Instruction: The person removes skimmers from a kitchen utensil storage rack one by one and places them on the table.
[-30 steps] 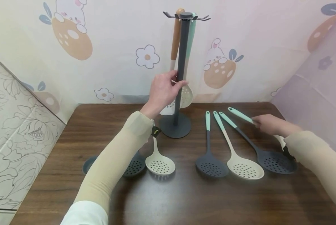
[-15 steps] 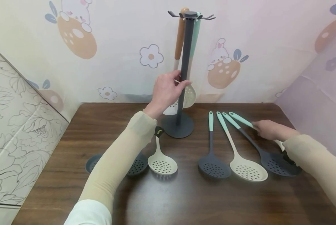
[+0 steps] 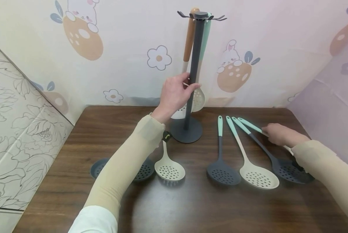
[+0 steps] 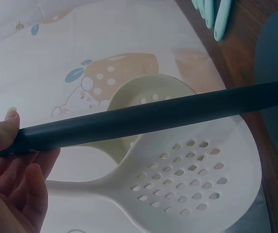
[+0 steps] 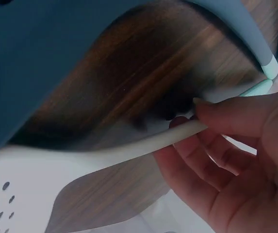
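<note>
My left hand (image 3: 175,94) grips the dark grey pole (image 3: 196,48) of an upright utensil stand, thumb in front. Behind the pole hang two skimmers: one with a brown wooden-looking handle (image 3: 189,40) and a white perforated head (image 4: 192,160), the other with a mint handle (image 3: 205,38) and a cream head (image 4: 139,90). At the table's right, my right hand (image 3: 283,134) pinches the pale shaft of a mint-handled skimmer (image 5: 37,179) between thumb and fingers. In the head view its head is hidden behind the wrist and sleeve.
Beside the right hand lie a dark mint-handled skimmer (image 3: 290,170), a cream skimmer (image 3: 258,176) and another dark skimmer (image 3: 223,173). Left of the stand's round base (image 3: 187,131) are a cream skimmer (image 3: 170,170) and dark ones (image 3: 145,170), partly covered by my left arm.
The head view has shifted slightly, so everything sits further right. The right-hand skimmer's handle end has come slightly nearer its dark neighbour. My left hand keeps its hold on the pole.
</note>
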A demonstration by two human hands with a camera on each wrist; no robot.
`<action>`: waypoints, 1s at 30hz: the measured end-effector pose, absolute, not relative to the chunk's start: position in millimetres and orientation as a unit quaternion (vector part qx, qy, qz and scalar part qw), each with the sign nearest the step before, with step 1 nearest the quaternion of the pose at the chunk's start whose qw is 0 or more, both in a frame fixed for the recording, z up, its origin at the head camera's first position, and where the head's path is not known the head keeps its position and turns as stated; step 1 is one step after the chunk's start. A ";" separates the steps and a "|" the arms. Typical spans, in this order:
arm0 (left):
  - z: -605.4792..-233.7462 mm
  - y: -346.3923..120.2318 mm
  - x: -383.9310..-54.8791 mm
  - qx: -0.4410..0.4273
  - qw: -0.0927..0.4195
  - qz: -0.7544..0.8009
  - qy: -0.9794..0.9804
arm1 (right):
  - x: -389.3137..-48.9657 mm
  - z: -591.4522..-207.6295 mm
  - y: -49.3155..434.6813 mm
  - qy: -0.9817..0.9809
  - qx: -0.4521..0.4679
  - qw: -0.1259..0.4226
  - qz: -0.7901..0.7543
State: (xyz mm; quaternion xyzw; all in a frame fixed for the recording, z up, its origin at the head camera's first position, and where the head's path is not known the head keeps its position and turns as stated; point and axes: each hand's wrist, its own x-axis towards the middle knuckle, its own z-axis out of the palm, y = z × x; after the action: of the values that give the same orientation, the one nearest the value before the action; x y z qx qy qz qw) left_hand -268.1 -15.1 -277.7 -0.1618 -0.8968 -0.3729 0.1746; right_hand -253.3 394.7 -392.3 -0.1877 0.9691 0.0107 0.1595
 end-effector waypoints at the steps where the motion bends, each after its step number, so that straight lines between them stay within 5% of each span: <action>1: -277.7 -15.2 -268.0 -0.162 0.175 -0.373 -0.897 | -253.9 -393.0 395.0 0.969 -0.189 0.156 0.008; 17: -279.1 -15.2 -268.7 -0.160 0.174 -0.376 -0.896 | -262.3 -386.3 387.6 0.978 -0.173 0.120 -0.003; 30: -280.4 -15.2 -269.0 -0.155 0.169 -0.381 -0.896 | -268.4 -289.5 278.1 0.962 -0.189 -0.063 -0.187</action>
State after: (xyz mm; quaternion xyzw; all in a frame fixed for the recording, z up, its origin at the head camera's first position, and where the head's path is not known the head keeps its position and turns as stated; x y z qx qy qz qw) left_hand -269.0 -15.2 -280.4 -0.1549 -0.8955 -0.3814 0.1690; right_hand -268.4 278.1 -289.5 -0.1891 0.9619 -0.1874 -0.0628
